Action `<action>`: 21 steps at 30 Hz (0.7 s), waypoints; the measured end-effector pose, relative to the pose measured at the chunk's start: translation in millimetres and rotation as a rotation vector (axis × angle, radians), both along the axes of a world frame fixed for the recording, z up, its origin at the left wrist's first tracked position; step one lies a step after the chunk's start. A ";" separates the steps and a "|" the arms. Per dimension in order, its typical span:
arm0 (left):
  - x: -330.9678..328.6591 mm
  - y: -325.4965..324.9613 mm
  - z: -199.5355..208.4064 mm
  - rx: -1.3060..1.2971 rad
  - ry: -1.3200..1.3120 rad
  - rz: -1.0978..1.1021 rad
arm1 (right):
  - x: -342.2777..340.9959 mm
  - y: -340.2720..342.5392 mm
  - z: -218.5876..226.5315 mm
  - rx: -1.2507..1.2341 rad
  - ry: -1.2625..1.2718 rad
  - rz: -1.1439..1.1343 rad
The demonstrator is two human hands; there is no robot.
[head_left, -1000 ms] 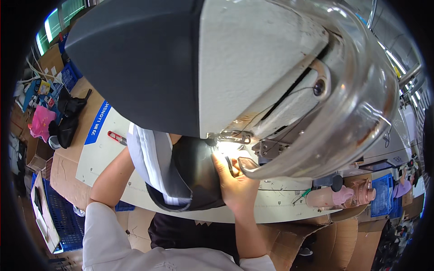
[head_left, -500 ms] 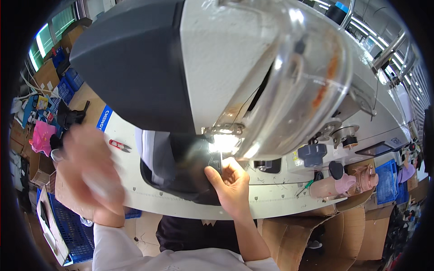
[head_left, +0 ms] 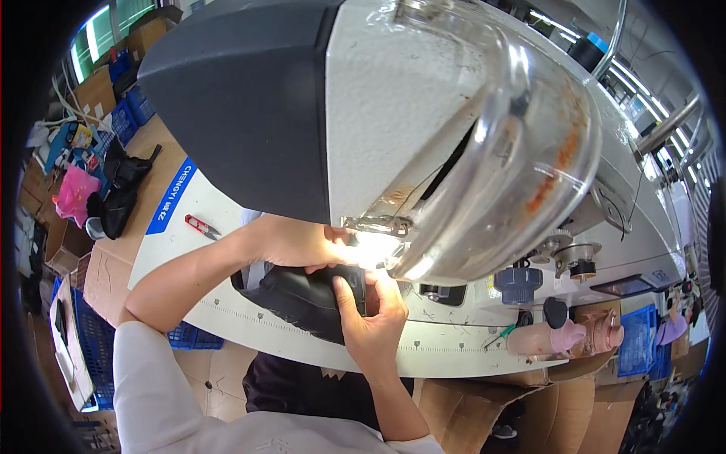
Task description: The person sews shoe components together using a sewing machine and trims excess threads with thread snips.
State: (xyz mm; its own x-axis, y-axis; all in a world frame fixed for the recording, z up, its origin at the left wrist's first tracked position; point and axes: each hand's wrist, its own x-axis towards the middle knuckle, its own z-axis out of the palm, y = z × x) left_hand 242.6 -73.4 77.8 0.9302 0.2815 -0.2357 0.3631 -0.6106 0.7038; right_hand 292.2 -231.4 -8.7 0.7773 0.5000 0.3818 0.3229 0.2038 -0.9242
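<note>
A sewing machine (head_left: 401,98) with a bright lamp at its needle area stands over a pale work surface. Under its head lies a black sewn fabric piece (head_left: 295,299), with pale material showing beside it on the left. My right hand (head_left: 372,314) pinches the near right edge of this piece, thumb on top. Reaching in from the left, my left hand (head_left: 299,240) has its fingers bent closed at the needle area, just above the black piece. Lamp glare and the machine head hide its fingertips and anything between them.
Red-handled thread snips (head_left: 201,226) lie left on the surface. Pink bottles (head_left: 544,338) stand at the right, near a small green-handled tool (head_left: 499,335). A black pouch-like item (head_left: 125,189) and a pink bag (head_left: 76,194) sit farther left. An open cardboard box (head_left: 491,416) is below.
My left hand has swung from the far left, where it was blurred, to the needle area. My right hand keeps its pinch on the black fabric piece. The whole view has shifted slightly.
</note>
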 end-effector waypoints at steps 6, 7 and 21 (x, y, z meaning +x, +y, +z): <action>-2.4 0.0 -14.6 -0.228 0.104 0.045 | 6.6 -9.7 -11.5 -0.086 0.125 0.094; -4.1 -2.9 -12.9 -0.222 0.105 0.045 | 7.0 -9.7 -11.5 -0.080 0.125 0.093; 4.7 16.1 -19.0 -0.219 0.208 -0.164 | 12.3 -8.9 1.7 -0.216 0.089 0.108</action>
